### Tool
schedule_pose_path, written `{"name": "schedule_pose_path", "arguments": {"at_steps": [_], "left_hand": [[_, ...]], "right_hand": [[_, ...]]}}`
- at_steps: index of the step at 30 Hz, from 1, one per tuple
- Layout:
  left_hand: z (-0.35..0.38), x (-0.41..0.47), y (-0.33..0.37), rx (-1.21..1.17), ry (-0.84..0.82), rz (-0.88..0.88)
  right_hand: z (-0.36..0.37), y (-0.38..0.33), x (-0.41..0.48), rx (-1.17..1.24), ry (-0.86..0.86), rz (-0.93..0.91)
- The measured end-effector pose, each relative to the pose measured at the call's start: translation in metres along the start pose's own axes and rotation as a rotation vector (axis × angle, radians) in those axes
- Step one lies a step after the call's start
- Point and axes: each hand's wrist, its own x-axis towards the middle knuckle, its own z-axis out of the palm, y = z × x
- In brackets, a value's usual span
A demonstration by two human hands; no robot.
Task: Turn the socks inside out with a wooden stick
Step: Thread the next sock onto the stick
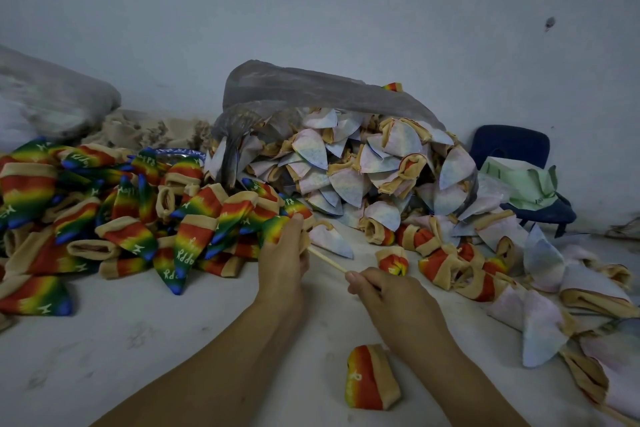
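My left hand (282,262) grips a rainbow sock (277,229) at the near edge of the coloured pile. A thin wooden stick (327,262) runs from that sock down to my right hand (381,291), which pinches its near end. The stick's far tip is hidden inside the sock. A heap of rainbow socks (114,218) lies to the left. Pale socks (346,170) spill from a grey plastic bag (311,87) behind. One small rainbow sock (370,378) lies on the white surface between my forearms.
Half-turned socks (450,270) trail along the right side toward the near edge. A blue chair (516,146) with a green bag (519,180) stands at the back right. Another grey bag (52,97) lies at the far left against the wall.
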Motion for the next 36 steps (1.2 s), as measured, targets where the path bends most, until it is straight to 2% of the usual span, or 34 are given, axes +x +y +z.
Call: {"name": "schedule_pose_path", "arguments": {"at_steps": [6, 11, 16, 26, 32, 36], "left_hand": [[0.009, -0.007, -0.003, -0.043, -0.077, -0.007], [0.020, -0.011, -0.002, 0.092, -0.115, -0.031], [0.022, -0.012, -0.001, 0.156, -0.108, -0.097], [0.007, -0.009, 0.001, 0.079, -0.185, -0.110], [0.025, -0.018, 0.002, 0.237, -0.093, -0.042], [0.024, -0.015, 0.002, 0.321, -0.106, 0.044]], "right_hand": [[0.005, -0.005, -0.002, 0.041, 0.034, 0.043], [0.006, -0.009, -0.002, 0.150, 0.085, 0.058], [0.005, -0.009, -0.002, 0.246, 0.048, 0.044], [-0.008, 0.003, 0.002, 0.065, -0.020, -0.055], [-0.001, -0.010, -0.002, 0.296, 0.025, 0.056], [0.000, -0.016, -0.004, 0.501, -0.051, 0.123]]}}
